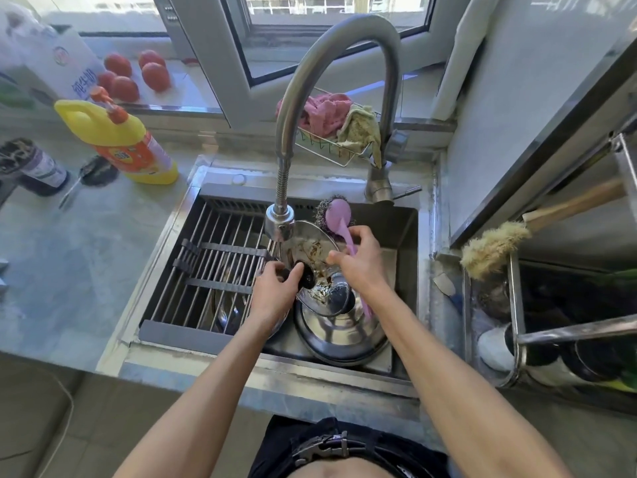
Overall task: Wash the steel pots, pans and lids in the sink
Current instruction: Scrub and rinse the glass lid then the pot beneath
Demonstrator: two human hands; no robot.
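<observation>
Left grip [275, 288]: curled round the black knob [305, 276] of a steel lid [312, 251], tilting the lid up under the faucet head [280, 226]. Right grip [358, 260]: closed on the pink handle of a steel-wool scrubber [336, 215], scrubber head raised just above the lid's far rim, not pressed to the steel.

Brown residue across the lid's face, so judged early in its scrub. Beneath, a larger steel pot lid or pan [341, 334] lying in the sink [403, 229], unwashed as far as can be told. More steel pieces dimly visible under the drying rack [206, 267] on the left of the sink; count unclear. Nothing clean set aside in view. No water stream discernible.

Both forearms reaching in from below, wrists close together over the basin. Yellow detergent bottle [120, 139] out on the counter [69, 270], well apart from the grips.
</observation>
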